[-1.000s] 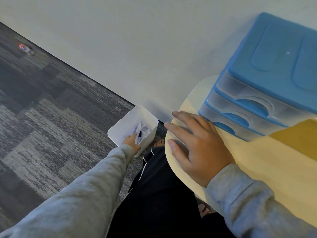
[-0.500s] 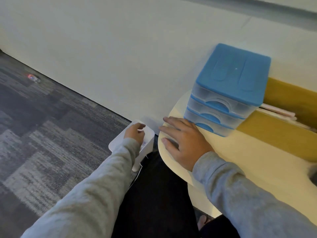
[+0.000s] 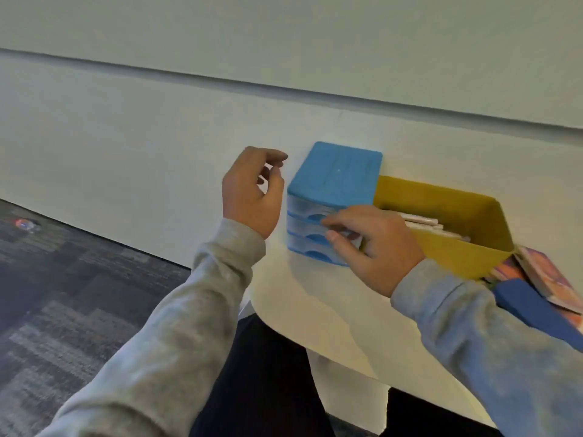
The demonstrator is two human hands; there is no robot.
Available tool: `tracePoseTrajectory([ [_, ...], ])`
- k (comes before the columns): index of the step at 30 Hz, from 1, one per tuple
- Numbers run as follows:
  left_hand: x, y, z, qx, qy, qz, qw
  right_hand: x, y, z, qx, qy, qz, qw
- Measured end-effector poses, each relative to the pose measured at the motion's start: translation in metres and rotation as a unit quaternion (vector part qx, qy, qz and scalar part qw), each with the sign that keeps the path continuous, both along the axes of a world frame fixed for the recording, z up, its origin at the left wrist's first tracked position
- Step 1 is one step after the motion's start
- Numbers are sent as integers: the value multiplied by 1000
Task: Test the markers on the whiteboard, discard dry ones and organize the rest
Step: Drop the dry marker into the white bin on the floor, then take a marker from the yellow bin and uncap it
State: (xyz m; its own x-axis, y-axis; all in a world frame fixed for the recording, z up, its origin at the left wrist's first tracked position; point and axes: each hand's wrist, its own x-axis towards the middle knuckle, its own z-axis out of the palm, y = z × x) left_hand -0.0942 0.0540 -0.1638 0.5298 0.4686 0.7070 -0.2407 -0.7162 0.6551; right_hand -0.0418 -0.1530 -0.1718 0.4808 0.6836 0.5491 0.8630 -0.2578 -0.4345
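A: Markers are not plainly visible anywhere; pale stick-like things [image 3: 419, 221] lie in the yellow bin [image 3: 457, 250], but it cannot be told whether they are markers.

B: And the largest things?

A: The pale table [image 3: 315, 310] carries the yellow bin and, touching its left side, the blue drawer unit [image 3: 334, 175] against the wall.

B: The hands?

A: The right hand [image 3: 372, 247] sits at the unit's front, fingers reaching the middle drawer's handle, thumb below; whether they grip it cannot be told. The left hand [image 3: 252, 190] hovers beside the unit, fingers loosely curled, holding nothing.

B: So which step?

A: Likely the organizing step. The next move probably calls for pulling that drawer straight out while the left hand steadies the light unit.
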Motion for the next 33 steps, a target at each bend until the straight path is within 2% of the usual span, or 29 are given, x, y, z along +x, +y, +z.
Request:
tracePoseTrajectory([
  [3, 26, -29, 27, 88, 13, -89, 992, 18, -21, 32, 50, -11, -36, 998],
  [5, 48, -48, 38, 145, 53, -152, 976, 35, -33, 44, 54, -3, -75, 996],
  [7, 71, -66, 44, 192, 124, -206, 952, 56, -43, 48, 25, 29, -125, 991],
  [10, 101, -85, 48, 208, 211, -248, 922, 89, -56, 43, -82, 82, -201, 973],
  [15, 122, -95, 39, 198, 275, -238, 910, 123, -65, 27, -291, 167, -281, 899],
  [19, 121, -96, 36, 214, 277, -233, 907, 137, -66, 10, -430, 180, -272, 842],
  [25, 122, -96, 37, 211, 280, -230, 908, 146, -54, 6, -483, 150, -263, 822],
  [29, 122, -96, 36, 209, 277, -227, 910, 146, -54, 11, -481, 148, -254, 826],
  [33, 122, -97, 36, 204, 279, -228, 910, 145, -54, 11, -505, 147, -245, 815],
])
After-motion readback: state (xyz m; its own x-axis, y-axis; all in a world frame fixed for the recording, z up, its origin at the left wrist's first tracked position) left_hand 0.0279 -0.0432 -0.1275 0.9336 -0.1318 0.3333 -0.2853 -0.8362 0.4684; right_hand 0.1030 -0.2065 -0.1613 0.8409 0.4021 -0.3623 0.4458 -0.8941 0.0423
